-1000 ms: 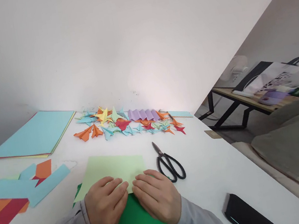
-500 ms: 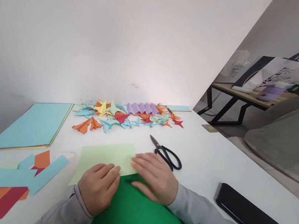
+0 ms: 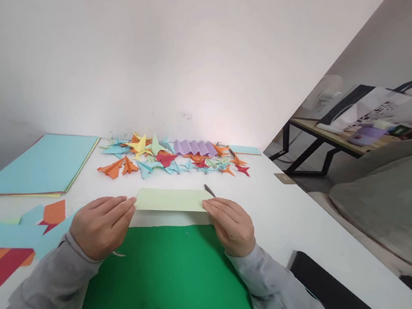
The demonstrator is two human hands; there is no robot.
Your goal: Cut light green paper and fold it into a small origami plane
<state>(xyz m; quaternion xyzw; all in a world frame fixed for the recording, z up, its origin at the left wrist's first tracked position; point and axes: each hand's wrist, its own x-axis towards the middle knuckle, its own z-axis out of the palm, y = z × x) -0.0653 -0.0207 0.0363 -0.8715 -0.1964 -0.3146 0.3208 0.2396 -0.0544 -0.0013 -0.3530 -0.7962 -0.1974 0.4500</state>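
Observation:
A pale green sheet of paper (image 3: pixel 172 200) is held up slightly above the table by its two ends. My left hand (image 3: pixel 103 226) pinches its left end, fingers pressed together. At the right end my right hand (image 3: pixel 232 223) grips the paper between thumb and fingers. Below lies a green mat (image 3: pixel 163 285) reaching to the near edge. Behind my right hand only the dark tip of the scissors (image 3: pixel 209 190) shows; their handles are hidden.
Folded paper pieces (image 3: pixel 166 159) in many colours lie along the wall. Far left is a stack of coloured paper (image 3: pixel 37 166), with loose cut pieces (image 3: pixel 8 269) nearer. A black case (image 3: pixel 325 281) lies at right. Beyond the table edge stand a bench (image 3: pixel 327 136) and grey cushion (image 3: pixel 398 198).
The pale green paper has been lifted off the table and now spans between both hands. My hands have moved apart, and my right hand now covers most of the scissors.

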